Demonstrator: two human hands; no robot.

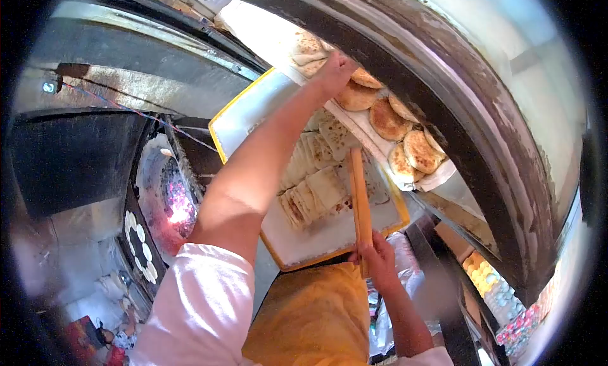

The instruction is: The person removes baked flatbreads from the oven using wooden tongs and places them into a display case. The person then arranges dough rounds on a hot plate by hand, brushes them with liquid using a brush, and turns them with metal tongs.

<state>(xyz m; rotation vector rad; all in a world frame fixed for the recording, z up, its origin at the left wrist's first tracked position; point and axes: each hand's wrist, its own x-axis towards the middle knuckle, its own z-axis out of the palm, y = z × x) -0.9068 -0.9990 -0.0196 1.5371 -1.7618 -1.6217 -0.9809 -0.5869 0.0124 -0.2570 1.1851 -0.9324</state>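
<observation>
My left hand [337,73] reaches far forward, its fingers curled down among round browned flatbreads [356,96] on a cloth-lined ledge. What those fingers hold, if anything, is hidden. Close to my body, my right hand [378,258] is closed around the lower end of long flat wooden tongs [361,204]. The tongs point forward over a white tray with a yellow rim [271,255]. On that tray lie folded rectangular flatbreads [315,195] in rows, pale with brown spots, to the left of the tongs.
A dark curved frame [465,135] arches over the ledge on the right. Left of the tray, a round oven opening [175,208] glows with fire. Pale discs [140,247] sit beside it in a ring. Wrapped goods [484,274] stand at lower right. Another person [114,334] is at lower left.
</observation>
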